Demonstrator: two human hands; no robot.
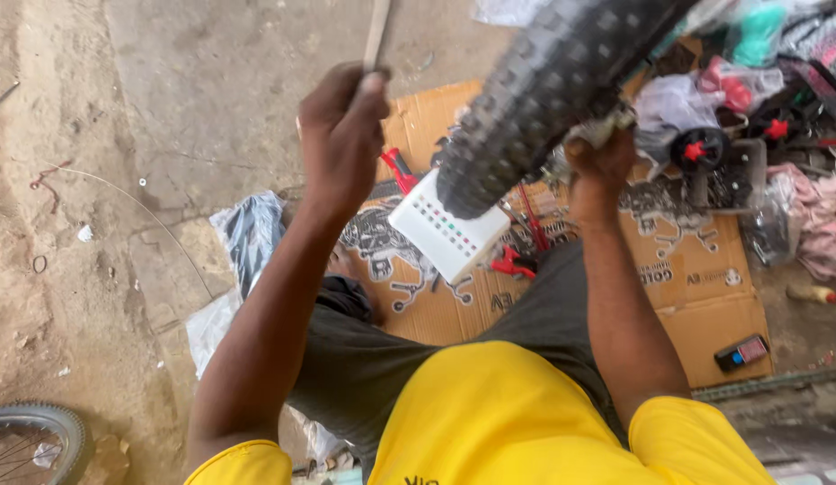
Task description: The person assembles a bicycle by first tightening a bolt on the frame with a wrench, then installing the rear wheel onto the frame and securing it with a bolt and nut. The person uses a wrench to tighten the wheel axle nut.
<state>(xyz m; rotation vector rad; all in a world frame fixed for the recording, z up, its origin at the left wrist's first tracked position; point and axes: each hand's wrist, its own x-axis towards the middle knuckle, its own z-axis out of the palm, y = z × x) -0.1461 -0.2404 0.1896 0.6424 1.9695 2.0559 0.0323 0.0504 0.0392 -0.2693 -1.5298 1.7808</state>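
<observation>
two hands: left (pixel 341 135) grips a stick (pixel 376 34), right (pixel 600 162) clutches the knobby tyre (pixel 544 99) (hiding cardboard (pixel 696 287)).

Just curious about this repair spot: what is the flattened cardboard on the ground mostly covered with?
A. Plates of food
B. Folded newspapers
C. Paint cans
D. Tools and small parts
D: red-handled tools, a white box and small parts lie spread on the cardboard.
</observation>
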